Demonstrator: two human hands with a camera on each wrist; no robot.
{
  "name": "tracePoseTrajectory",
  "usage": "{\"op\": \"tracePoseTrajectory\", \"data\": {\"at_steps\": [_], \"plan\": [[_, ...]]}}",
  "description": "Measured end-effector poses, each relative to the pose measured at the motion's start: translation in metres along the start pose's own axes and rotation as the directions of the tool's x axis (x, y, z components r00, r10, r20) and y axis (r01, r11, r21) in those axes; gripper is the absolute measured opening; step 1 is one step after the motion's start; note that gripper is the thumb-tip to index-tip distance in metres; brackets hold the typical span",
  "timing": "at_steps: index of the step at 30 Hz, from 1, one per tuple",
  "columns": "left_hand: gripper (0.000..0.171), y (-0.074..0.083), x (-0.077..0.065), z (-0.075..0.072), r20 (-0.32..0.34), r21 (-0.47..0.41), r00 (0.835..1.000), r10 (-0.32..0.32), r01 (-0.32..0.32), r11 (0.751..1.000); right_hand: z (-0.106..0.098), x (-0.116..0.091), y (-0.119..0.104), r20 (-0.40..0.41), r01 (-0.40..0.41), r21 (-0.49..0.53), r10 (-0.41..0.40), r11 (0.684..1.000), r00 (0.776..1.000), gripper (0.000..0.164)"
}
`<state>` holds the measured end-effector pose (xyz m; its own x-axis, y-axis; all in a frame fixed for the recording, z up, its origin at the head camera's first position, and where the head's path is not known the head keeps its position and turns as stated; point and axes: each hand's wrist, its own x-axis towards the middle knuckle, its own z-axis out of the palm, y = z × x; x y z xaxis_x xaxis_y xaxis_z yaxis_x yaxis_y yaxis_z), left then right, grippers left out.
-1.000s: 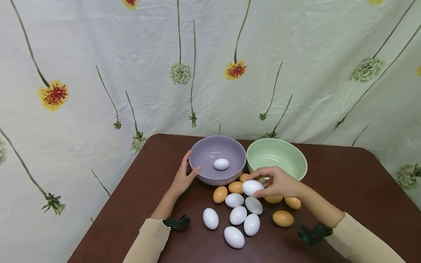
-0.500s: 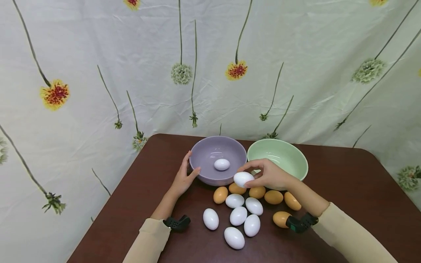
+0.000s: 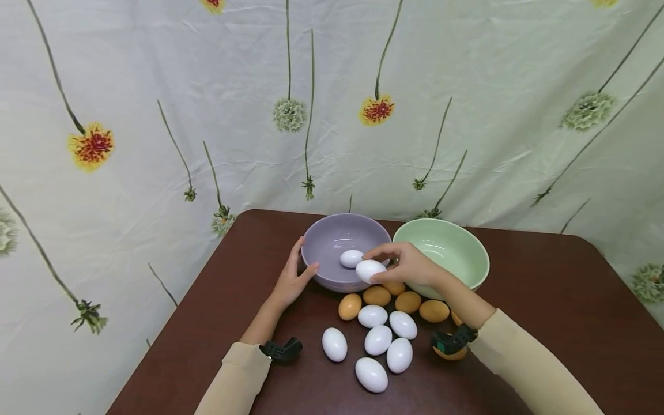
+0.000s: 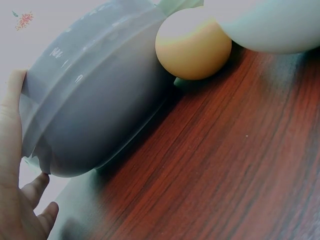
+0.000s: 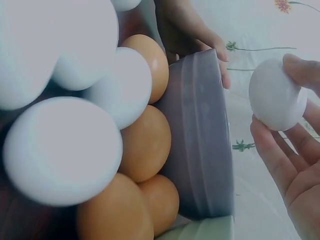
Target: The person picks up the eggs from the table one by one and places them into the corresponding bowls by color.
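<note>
My right hand [image 3: 410, 266] pinches a white egg [image 3: 370, 271] between thumb and fingertips. It overlaps the near right rim of the purple bowl [image 3: 324, 276] in the head view; in the right wrist view the held egg [image 5: 276, 95] is above the rim. Another white egg [image 3: 351, 258] lies inside that bowl. My left hand [image 3: 291, 283] rests against the bowl's left side, thumb and fingers spread wide. In the left wrist view its fingertips touch the bowl's outer wall [image 4: 105, 95].
A green bowl [image 3: 456, 253] stands right beside the purple one. Several brown eggs [image 3: 407, 301] lie in front of the bowls, one partly hidden under the right wrist. Several white eggs [image 3: 378, 340] lie nearer on the dark wooden table [image 3: 249, 242]. A flowered cloth [image 3: 233, 86] hangs behind.
My right hand has moved left and away from me with the white egg, from above the brown eggs to the purple bowl's rim. The left hand stays against the bowl.
</note>
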<state>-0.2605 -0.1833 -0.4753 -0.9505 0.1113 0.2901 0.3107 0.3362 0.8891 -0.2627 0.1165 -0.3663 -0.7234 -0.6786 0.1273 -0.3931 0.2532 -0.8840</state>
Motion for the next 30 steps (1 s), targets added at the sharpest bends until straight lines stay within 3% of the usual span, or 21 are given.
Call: {"op": "tracePoseTrajectory", "data": {"at_steps": [4,11,30], "plan": [[0.078,0.003,0.001,0.000,0.020,-0.008,1.000,-0.011,0.012,1.000,0.002,0.008,0.005,-0.030,0.003,-0.040,-0.004,0.999,1.000,0.036],[0.076,0.039,-0.007,-0.006,0.038,-0.001,0.999,-0.009,0.009,1.000,0.010,0.024,0.013,-0.087,-0.051,-0.030,0.048,0.998,0.995,0.038],[0.074,0.043,-0.009,-0.005,0.035,-0.009,0.999,-0.011,0.011,1.000,0.029,0.047,0.025,-0.189,-0.069,-0.117,0.046,0.991,0.981,0.037]]}}
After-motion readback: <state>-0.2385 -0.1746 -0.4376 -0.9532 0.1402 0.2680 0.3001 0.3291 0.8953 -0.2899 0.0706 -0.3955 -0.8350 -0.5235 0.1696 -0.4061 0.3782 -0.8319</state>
